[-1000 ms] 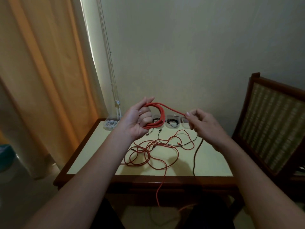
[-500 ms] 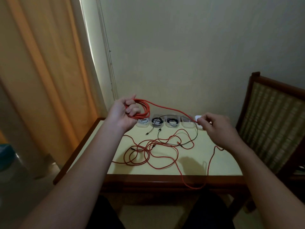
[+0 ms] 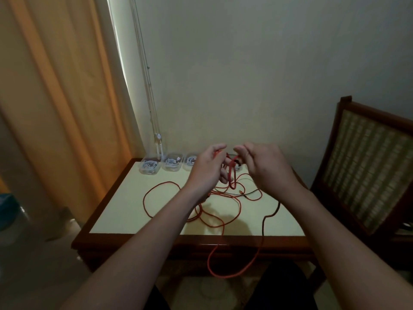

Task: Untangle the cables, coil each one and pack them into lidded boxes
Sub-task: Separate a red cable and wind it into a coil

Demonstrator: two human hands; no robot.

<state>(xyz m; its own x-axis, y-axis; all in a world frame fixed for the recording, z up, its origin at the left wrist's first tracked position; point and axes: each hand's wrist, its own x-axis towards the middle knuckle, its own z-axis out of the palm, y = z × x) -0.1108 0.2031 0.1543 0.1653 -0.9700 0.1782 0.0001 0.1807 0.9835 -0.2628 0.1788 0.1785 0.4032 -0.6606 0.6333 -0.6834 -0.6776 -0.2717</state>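
Hands now close together, right hand [image 3: 263,166] swung in beside left hand [image 3: 207,168], adding another loop. Fingers pinching red cable [image 3: 232,175]. More cable waiting below on counter [image 3: 125,209].

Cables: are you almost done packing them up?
Partway. Three boxes at the table's back already hold coiled white cables. The left hand holds a red coil, the right hand feeding it. Loose red cable and a black cable remain.
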